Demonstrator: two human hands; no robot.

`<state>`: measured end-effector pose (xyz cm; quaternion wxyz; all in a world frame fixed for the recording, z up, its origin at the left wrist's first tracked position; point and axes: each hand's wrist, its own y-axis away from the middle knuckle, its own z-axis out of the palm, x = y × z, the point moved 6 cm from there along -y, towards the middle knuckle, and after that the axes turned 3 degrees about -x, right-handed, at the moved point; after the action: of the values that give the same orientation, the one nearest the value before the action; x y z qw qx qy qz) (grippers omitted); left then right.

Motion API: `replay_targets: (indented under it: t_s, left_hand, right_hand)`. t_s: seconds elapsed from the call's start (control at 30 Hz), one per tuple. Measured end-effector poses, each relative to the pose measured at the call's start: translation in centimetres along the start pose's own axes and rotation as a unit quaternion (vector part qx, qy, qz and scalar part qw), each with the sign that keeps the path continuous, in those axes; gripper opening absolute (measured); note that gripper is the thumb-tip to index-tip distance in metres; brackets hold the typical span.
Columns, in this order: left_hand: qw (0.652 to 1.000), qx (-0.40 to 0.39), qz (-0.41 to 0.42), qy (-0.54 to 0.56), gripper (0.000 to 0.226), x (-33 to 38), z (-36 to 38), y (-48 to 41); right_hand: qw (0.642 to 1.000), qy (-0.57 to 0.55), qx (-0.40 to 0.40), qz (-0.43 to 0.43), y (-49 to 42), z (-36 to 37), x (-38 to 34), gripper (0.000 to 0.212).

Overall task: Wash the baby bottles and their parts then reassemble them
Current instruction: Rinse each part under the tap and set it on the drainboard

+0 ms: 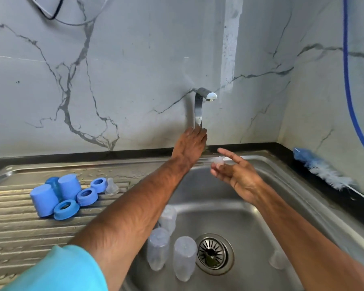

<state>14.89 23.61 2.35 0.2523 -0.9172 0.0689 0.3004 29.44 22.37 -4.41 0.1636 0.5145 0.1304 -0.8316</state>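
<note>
At twelve o'clock of the steel sink (pixel 214 215), the left hand (pixel 192 143) was curled round the foot of the tap (pixel 198 110). Its fingers hid whatever lever or knob sat there, and no water showed at the spout. Just off at four o'clock from it, the right hand (pixel 237 175) lay palm up over the basin. Its forefinger was straight, and the thumb and other fingers lightly pinched a clear silicone teat (pixel 219 161).

The step in hand looked to be rinsing that teat. It would go best with a moderate stream, since a hard jet could knock so light a part out of so loose a pinch. The teat would need turning under the spout so water ran through the tip and inside the flange. A firmer hold seemed wise, as wet silicone slips and the drain (pixel 214 254) lay directly below.

Three clear bottles (pixel 184 257) stood mouth down at nine o'clock of the drain, and a second teat (pixel 278 262) lay at three o'clock of it. On the drainboard (pixel 19 238), at nine o'clock of the basin, were the blue caps (pixel 44 199), the blue collar rings (pixel 66 208) and a third teat (pixel 111 186). A bottle brush (pixel 324 171) lay on the counter edge at two o'clock.

No brand, label or writing could be read on anything.
</note>
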Motion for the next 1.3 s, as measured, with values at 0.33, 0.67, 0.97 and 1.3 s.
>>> replay_targets:
  t_s: [0.33,0.67,0.97,1.3]
  left_hand:
    - [0.953,-0.098,-0.104,0.268,0.098,-0.3,3.2,4.6]
    - [0.697,-0.027,-0.331,0.636,0.035,2.1,4.1,10.4]
    - [0.551,-0.024,-0.317,0.771,0.031,4.1,4.5,11.5]
    - [0.573,0.070,-0.259,0.775,0.028,4.0,2.5,10.6]
  right_hand:
    - [0.936,0.328,0.076,-0.099,-0.3,1.2,-0.1,0.028]
    - [0.867,0.454,0.087,-0.187,0.9,3.7,-1.1,0.021]
    - [0.850,0.484,0.087,-0.191,1.1,3.5,-0.7,0.028]
    - [0.848,0.483,0.088,-0.197,2.0,4.0,-1.5,0.007]
